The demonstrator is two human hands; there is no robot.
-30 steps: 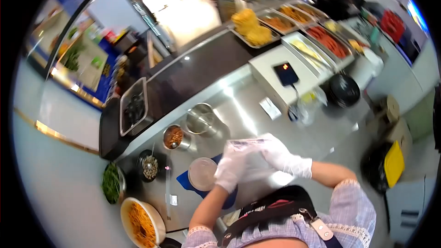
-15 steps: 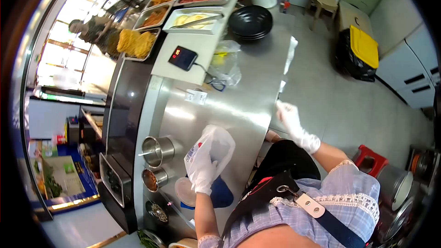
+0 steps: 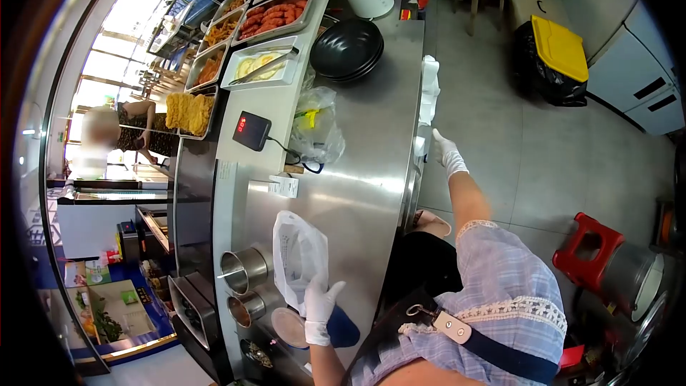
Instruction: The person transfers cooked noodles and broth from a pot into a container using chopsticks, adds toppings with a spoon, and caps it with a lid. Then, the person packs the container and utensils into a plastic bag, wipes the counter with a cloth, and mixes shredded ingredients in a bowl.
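Note:
My left hand [image 3: 319, 312], in a white glove, holds the rim of a white plastic bag [image 3: 300, 254] that stands open on the steel counter [image 3: 357, 193]. Beneath that hand are a round translucent lid [image 3: 289, 327] and a blue item [image 3: 343, 329]. My right hand [image 3: 448, 151], gloved too, is stretched out at the counter's far right edge, close to white paper or plastic pieces [image 3: 429, 89] hanging there. Its fingers look extended, and nothing shows in them.
Steel pots [image 3: 243, 270], a clear bag [image 3: 319, 129], black bowls [image 3: 347, 50], a small display [image 3: 251, 131] and food trays [image 3: 275, 18] line the counter. On the floor are a yellow-lidded bin [image 3: 559, 50] and a red stool [image 3: 587, 246]. A person [image 3: 146, 125] stands beyond the counter.
Both hands were together at the bag; my right hand has let go and moved to the counter's right edge. The view has turned right. The bag now stands open in my left hand.

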